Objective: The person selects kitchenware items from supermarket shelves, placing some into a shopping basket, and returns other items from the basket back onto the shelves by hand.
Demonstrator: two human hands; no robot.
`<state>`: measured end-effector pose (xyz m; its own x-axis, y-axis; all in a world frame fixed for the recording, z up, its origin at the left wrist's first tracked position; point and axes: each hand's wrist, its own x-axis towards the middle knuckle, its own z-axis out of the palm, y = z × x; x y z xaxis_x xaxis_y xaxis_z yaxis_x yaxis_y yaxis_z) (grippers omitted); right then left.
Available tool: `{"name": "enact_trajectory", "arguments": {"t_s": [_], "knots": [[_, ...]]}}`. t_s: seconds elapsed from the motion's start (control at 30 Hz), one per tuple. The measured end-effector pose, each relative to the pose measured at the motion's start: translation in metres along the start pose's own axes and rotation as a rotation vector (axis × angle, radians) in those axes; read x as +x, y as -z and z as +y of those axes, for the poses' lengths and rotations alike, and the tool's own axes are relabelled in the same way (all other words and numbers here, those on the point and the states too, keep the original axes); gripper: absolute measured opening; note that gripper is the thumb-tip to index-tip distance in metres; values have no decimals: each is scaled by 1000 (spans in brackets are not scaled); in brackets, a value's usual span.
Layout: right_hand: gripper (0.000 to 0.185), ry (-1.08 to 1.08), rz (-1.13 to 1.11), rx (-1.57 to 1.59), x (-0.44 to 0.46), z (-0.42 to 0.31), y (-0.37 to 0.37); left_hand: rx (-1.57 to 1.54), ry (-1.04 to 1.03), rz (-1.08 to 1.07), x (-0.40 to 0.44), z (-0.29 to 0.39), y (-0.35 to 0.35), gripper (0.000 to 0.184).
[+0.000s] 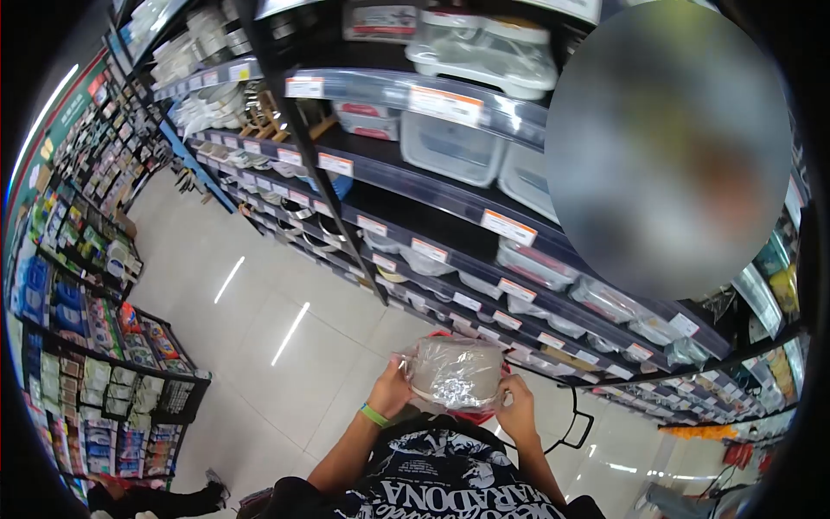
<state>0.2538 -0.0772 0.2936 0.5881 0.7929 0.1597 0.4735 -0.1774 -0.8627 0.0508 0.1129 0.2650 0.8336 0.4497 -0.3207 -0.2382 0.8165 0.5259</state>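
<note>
A pale, rounded item in clear, shiny plastic wrap (456, 374) is held between my two hands in front of my chest. My left hand (391, 389), below which a green wristband shows, grips its left side. On the right side, my right hand (516, 405) pinches the wrap with bent fingers. Part of a red object (474, 417) shows beneath and behind the wrapped item; most of it is hidden.
Store shelves with price tags (450, 105) hold clear plastic boxes (451, 149) ahead and to the right. Packed shelves (112, 389) stand at the left across a tiled floor (259, 346). Parts of other people show at the lower left and lower right. A blurred circle covers the upper right.
</note>
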Motion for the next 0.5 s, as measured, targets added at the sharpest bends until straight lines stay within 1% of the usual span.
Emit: {"name": "enact_trajectory", "arguments": {"t_s": [0.13, 0.17, 0.27, 0.3, 0.4, 0.43, 0.5], "knots": [[22, 66, -32, -15, 14, -42, -36, -108, -41, 23, -21, 48, 15, 69], [21, 50, -36, -23, 16, -53, -44, -141, -49, 19, -24, 55, 22, 70], [20, 137, 36, -49, 23, -80, -71, -178, -99, 49, -28, 66, 55, 71], [18, 98, 44, -63, 24, -86, -81, -179, -123, 64, -28, 69, 67, 71], [18, 129, 78, -7, 31, -100, -105, -354, -45, 4, -37, 93, 88, 69], [21, 82, 22, -16, 33, -107, -109, -348, -36, 6, -41, 99, 93, 66], [24, 143, 27, -75, 40, -123, -115, -332, 0, 15, -50, 112, 101, 59]]}}
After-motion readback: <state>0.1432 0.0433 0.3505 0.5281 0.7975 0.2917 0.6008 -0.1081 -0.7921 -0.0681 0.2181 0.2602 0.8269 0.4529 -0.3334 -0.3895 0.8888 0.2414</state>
